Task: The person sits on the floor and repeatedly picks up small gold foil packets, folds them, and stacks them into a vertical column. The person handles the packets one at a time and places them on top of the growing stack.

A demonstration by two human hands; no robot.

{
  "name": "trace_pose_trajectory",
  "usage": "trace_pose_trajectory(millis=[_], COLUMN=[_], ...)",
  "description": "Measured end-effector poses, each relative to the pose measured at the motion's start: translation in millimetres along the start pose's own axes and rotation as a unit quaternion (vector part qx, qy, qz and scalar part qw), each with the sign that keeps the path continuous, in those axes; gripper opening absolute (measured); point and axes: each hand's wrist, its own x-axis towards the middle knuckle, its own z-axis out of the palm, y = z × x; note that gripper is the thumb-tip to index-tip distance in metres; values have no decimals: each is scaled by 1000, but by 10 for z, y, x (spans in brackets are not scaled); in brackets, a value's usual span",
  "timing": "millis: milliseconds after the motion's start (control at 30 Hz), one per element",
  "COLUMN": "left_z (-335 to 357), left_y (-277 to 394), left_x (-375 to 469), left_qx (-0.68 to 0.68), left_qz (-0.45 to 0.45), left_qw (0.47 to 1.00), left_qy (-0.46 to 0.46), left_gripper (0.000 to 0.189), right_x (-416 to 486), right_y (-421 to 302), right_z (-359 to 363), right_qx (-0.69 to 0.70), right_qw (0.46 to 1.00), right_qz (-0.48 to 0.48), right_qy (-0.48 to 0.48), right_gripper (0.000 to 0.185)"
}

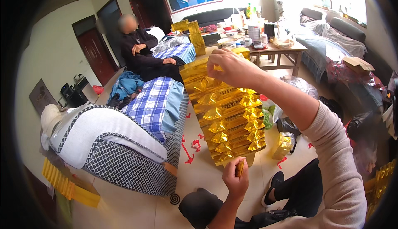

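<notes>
A long gold foil paper piece [231, 117] stretches before me, with ridged cross strips and two rows of shiny puffed folds. My left hand [235, 176] is closed around a small gold paper roll [239, 167] just below its near end. Over the far end is my right hand [228, 67], its thumb and fingers curled towards each other. The fingertips are close to the uppermost foil folds [205, 83]. Whether they pinch any paper cannot be made out.
A bed with a folded mattress [108, 139] stands left; a person [140, 49] sits on it. A cluttered wooden table [279, 50] is beyond. Red scraps [188, 154] litter the floor. Right lie a gold foil block [283, 145] and plastic bags [300, 84].
</notes>
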Motion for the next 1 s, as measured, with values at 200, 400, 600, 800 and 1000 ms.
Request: trace_pose_trajectory(millis=[200, 400, 600, 800, 1000], left_z=[-62, -99, -85, -73, -46], left_y=[-5, 80, 114, 102, 84], left_x=[20, 80, 99, 89, 87], left_qx=[-23, -17, -29, -32, -41], left_qz=[-48, -21, -13, -21, -14], left_qw=[999, 1000, 999, 999, 999], left_qy=[-1, 8, 4, 2, 6], left_gripper=[13, 9, 9, 9, 9], right_x=[395, 530, 559, 570, 564], right_y=[151, 125, 136, 216, 212], right_z=[176, 223, 254, 325, 333], right_qx=[-37, -57, -60, -59, -70], right_qw=[999, 995, 995, 995, 995], right_qz=[19, 64, 71, 73, 69], right_qy=[-22, -46, -29, -16, -11], right_gripper=[13, 16, 14, 12, 11])
